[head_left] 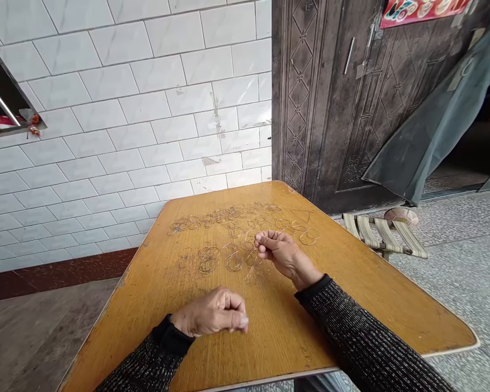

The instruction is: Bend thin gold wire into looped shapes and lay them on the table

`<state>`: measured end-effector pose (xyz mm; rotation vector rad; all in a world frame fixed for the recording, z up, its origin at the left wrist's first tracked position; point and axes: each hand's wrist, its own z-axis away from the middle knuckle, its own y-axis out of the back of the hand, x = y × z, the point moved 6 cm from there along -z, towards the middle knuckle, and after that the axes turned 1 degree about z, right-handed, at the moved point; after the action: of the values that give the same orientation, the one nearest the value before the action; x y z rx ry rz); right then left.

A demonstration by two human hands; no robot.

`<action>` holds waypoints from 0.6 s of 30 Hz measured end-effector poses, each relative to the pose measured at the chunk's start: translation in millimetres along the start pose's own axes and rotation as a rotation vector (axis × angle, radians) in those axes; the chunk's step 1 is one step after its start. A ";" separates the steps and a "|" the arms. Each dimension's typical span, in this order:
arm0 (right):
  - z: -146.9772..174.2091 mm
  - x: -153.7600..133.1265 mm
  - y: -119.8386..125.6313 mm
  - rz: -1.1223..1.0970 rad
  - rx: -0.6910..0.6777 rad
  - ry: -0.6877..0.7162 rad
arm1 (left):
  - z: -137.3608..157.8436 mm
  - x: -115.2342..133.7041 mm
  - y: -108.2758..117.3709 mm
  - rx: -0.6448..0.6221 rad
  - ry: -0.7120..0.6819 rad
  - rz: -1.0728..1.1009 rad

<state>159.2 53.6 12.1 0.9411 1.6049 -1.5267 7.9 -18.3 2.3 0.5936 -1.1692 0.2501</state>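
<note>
Thin wire loops [233,262], some bent into round petal-like shapes, lie in rows on the wooden table [375,296]. My right hand [281,251] is above the nearer loops, thumb and fingertips pinched together. Thin wire lines show just beside those fingertips, but whether they are held or lie on the table I cannot tell. Closer to me, my left hand [216,313] hovers over the tabletop with its fingers curled and the thumb against them. Anything inside its grip is too small or hidden. A farther row of wire loops [228,213] stretches across the table's back half.
A white tiled wall [147,109] stands behind the table, with a dark carved door [330,109] to its right. At the table's right are a folding stool with striped straps [386,234] and a ball [401,216]. A grey curtain [436,130] hangs at the doorway.
</note>
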 end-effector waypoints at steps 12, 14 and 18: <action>10.0 18.1 -26.1 0.048 -0.141 -0.074 | -11.9 -7.5 35.5 0.443 -0.071 0.210; 10.7 22.0 -29.1 0.071 -0.156 -0.081 | -14.6 -3.4 29.3 0.461 -0.109 0.120; 11.2 26.2 -31.4 0.100 -0.169 -0.088 | -12.1 6.9 25.9 0.507 -0.174 -0.115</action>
<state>119.3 42.1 3.5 0.8363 1.5726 -1.3241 7.6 8.9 13.5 1.1425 -1.2383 0.4073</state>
